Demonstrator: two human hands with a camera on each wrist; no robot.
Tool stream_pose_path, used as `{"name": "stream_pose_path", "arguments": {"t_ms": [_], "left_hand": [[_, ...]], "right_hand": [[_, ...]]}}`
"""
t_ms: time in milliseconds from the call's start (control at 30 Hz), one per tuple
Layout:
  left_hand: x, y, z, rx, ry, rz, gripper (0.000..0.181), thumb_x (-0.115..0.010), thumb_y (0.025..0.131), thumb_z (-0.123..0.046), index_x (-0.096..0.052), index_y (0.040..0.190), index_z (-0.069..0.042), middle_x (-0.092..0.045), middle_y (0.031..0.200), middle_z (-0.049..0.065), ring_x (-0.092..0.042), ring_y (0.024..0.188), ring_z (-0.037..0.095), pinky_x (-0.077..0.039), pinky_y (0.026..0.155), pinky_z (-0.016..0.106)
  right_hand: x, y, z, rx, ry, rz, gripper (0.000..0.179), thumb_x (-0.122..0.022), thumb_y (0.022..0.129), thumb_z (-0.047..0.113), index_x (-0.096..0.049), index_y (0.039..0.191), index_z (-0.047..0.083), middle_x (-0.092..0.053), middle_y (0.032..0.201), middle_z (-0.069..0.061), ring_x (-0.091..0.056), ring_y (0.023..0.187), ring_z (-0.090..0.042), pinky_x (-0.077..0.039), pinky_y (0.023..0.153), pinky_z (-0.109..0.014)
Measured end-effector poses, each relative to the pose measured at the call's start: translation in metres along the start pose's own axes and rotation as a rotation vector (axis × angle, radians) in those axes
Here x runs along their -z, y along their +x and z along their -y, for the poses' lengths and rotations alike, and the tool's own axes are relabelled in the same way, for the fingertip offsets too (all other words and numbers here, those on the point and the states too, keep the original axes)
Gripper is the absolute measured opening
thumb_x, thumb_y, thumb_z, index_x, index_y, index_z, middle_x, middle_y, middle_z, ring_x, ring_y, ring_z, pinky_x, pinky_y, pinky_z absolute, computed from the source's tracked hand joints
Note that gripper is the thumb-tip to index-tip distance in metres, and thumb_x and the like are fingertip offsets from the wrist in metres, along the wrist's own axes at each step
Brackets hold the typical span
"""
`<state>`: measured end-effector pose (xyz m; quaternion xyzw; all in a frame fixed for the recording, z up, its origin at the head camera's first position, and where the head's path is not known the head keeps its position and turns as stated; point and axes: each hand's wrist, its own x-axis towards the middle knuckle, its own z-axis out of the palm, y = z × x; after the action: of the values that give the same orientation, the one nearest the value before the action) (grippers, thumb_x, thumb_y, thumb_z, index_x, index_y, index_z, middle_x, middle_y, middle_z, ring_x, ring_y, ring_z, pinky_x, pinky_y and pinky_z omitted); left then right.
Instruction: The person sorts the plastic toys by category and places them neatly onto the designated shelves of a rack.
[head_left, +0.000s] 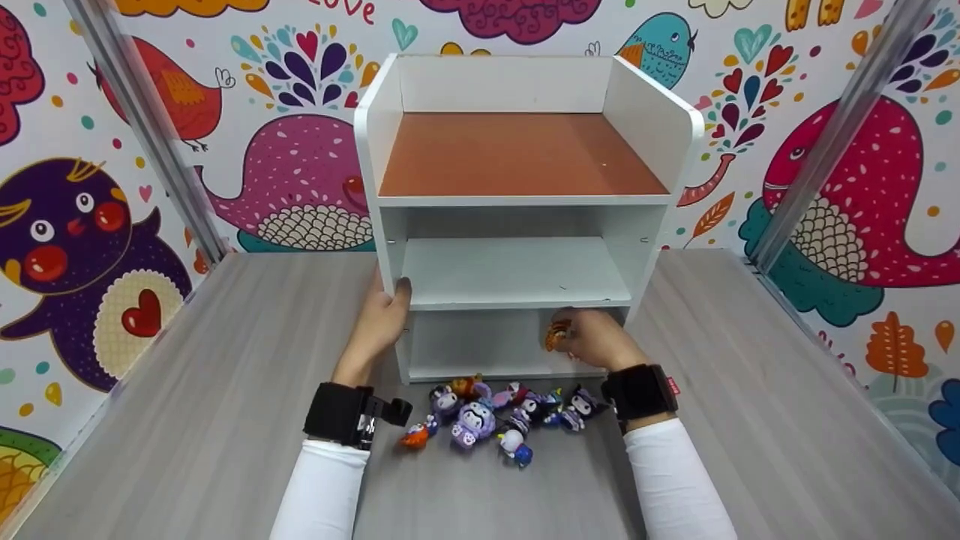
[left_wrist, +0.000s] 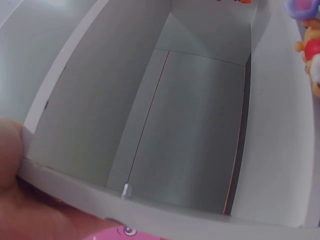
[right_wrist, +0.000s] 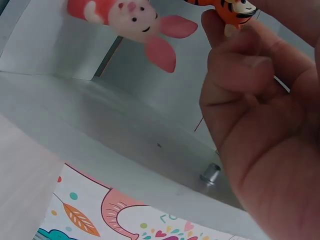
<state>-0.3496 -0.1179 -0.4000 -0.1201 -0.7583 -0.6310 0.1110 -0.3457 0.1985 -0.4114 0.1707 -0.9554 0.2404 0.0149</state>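
At the lowest bay (head_left: 480,341), toward its right end, our right hand (head_left: 601,341) pinches the tiger (head_left: 553,336) between curled fingers, our left hand (head_left: 377,319) gripping the shelf (head_left: 517,154).

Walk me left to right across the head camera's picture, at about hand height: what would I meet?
Purple cartoon bird on the wall, left hand, striped orange tiger figurine, right hand pinching it, orange leaf picture on the wall.

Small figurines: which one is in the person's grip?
The orange, black-striped tiger figurine, pinched in the right grip at the white shelf unit; the other figurines lie clustered on the table in front.
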Motion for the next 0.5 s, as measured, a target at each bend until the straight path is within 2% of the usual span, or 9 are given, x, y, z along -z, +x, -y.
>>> {"name": "stream_pose_path", "arguments": {"t_ms": [133,367,500], "left_hand": [[0.0001,0.0007,0.0002,-0.009,0.001,-0.006,0.064,-0.037,0.106,-0.012,-0.006,0.162,-0.01,-0.011,0.168,0.02,-0.009,0.155,0.038,-0.01,0.124,0.062],[0.0003,-0.0001,-0.0002,-0.005,0.018,-0.021,0.062,-0.038,0.105,-0.012,-0.012,0.161,-0.008,-0.018,0.166,0.022,-0.014,0.154,0.038,-0.013,0.124,0.062],[0.0007,-0.0003,0.0002,-0.006,0.031,-0.025,0.061,-0.039,0.105,-0.012,-0.015,0.161,-0.006,-0.021,0.164,0.024,-0.017,0.153,0.039,-0.015,0.124,0.062]], "right_hand": [[-0.0023,0.0022,0.0013,-0.022,-0.008,0.006,0.031,-0.075,0.086,0.009,-0.071,0.116,0.001,-0.074,0.102,-0.015,-0.066,0.077,-0.022,-0.054,0.075,-0.039],[-0.006,0.0043,0.0048,-0.053,-0.047,0.004,0.035,-0.078,0.083,0.011,-0.071,0.117,0.003,-0.073,0.106,-0.016,-0.067,0.093,-0.031,-0.054,0.086,-0.047],[-0.0085,0.0047,0.004,-0.038,-0.047,0.009,0.032,-0.079,0.082,0.007,-0.071,0.112,0.002,-0.073,0.103,-0.014,-0.068,0.09,-0.029,-0.055,0.081,-0.045]]}}
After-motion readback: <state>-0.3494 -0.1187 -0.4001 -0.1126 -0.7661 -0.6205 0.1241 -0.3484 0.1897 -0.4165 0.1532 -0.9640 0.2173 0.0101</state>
